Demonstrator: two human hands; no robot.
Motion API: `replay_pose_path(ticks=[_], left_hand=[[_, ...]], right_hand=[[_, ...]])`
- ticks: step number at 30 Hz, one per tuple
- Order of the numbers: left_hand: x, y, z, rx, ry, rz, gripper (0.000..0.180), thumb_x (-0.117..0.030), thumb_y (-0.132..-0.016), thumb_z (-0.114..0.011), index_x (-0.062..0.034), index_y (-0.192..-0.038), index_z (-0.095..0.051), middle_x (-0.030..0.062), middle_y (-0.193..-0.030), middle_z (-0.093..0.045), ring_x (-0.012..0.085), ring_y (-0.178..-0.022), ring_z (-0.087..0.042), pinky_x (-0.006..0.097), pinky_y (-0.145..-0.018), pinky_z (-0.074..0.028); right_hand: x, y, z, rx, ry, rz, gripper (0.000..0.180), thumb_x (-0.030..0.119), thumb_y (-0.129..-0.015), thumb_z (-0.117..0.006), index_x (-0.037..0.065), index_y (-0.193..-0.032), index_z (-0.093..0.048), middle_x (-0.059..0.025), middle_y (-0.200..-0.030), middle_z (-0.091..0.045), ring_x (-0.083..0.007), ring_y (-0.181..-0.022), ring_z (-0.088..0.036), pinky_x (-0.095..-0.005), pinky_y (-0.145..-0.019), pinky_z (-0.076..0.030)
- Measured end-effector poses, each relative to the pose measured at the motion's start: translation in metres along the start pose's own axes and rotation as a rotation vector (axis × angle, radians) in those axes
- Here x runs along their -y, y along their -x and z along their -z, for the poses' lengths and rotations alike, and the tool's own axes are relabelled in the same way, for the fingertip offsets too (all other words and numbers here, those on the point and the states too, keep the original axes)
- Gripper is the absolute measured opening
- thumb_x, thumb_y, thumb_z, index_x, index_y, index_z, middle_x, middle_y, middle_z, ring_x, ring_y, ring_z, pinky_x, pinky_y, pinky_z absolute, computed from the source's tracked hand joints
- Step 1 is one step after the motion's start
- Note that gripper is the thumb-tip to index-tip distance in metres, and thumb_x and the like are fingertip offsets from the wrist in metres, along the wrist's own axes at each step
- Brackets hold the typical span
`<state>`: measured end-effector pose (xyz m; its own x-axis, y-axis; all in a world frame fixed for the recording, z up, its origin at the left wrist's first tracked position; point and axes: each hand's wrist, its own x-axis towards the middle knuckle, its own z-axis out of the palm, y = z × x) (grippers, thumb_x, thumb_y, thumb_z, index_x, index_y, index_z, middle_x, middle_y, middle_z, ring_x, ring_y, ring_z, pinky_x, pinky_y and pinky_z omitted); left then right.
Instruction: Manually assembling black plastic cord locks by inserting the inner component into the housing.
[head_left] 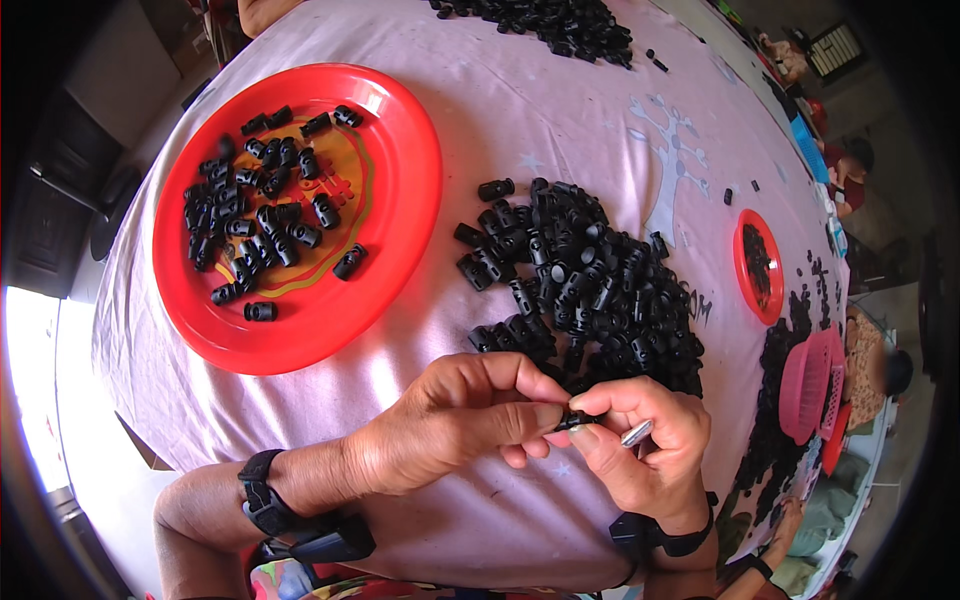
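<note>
Both hands meet over the near part of the table, just in front of a heap of black cord locks [590,290]. My left hand [430,425] pinches one small black cord lock [574,419] between thumb and forefinger. From the other side, the thumb and forefinger of my right hand [655,440] grip the same piece. A short silver metal rod [637,433] sticks out between the right fingers; its other end is hidden. Farther left, a large red plate [412,160] carries many loose black cord locks, scattered over its patterned middle.
A pale pink cloth [500,130] covers the table. Another black heap [565,25] lies at the far edge. On the right are a small red plate [745,275] of black parts, a pink basket [800,390] and spread black pieces. Another person's hand [787,525] shows at lower right.
</note>
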<state>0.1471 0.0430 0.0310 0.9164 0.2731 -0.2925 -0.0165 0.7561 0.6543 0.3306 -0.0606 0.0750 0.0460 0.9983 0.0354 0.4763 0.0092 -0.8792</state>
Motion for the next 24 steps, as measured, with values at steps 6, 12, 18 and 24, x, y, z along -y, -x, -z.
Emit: replay_pose_path(ticks=[6,12,18,24], left_hand=[[-0.0012,0.0,-0.0013,0.016,0.055,0.017,0.025,-0.014,-0.093,-0.056,0.0014,-0.114,-0.054,0.0052,-0.097,-0.063,0.0087,-0.085,-0.058,0.023,-0.074,-0.049],[-0.0008,-0.0012,-0.0008,0.005,0.01,0.03,0.027,-0.013,-0.093,-0.058,0.0015,-0.115,-0.053,0.0071,-0.098,-0.064,0.0089,-0.085,-0.059,0.023,-0.074,-0.049],[-0.0019,-0.0002,-0.0007,0.039,0.086,0.015,0.027,-0.011,-0.093,-0.057,0.0024,-0.115,-0.052,0.0077,-0.1,-0.063,0.0097,-0.087,-0.058,0.024,-0.075,-0.048],[-0.0019,-0.0003,0.0005,0.057,0.074,0.032,0.028,-0.011,-0.093,-0.057,0.0023,-0.117,-0.051,0.0074,-0.103,-0.062,0.0106,-0.09,-0.058,0.024,-0.077,-0.048]], right_hand=[[0.0017,0.0008,-0.002,-0.024,-0.013,-0.023,0.014,0.001,-0.083,-0.065,-0.005,-0.093,-0.059,-0.0103,-0.078,-0.067,-0.0164,-0.069,-0.069,-0.0228,-0.058,-0.052],[0.0033,0.0002,-0.003,-0.032,0.005,-0.011,0.014,0.0,-0.082,-0.065,-0.005,-0.093,-0.061,-0.0104,-0.078,-0.067,-0.0148,-0.067,-0.068,-0.0222,-0.056,-0.051],[-0.003,0.0007,-0.0024,-0.057,-0.018,0.026,0.014,-0.002,-0.081,-0.064,-0.006,-0.094,-0.061,-0.0115,-0.081,-0.066,-0.0163,-0.068,-0.068,-0.0232,-0.057,-0.052],[-0.005,0.0008,-0.0031,-0.082,-0.025,0.032,0.017,-0.005,-0.078,-0.065,-0.004,-0.095,-0.063,-0.0094,-0.08,-0.067,-0.0143,-0.066,-0.068,-0.0225,-0.056,-0.052]])
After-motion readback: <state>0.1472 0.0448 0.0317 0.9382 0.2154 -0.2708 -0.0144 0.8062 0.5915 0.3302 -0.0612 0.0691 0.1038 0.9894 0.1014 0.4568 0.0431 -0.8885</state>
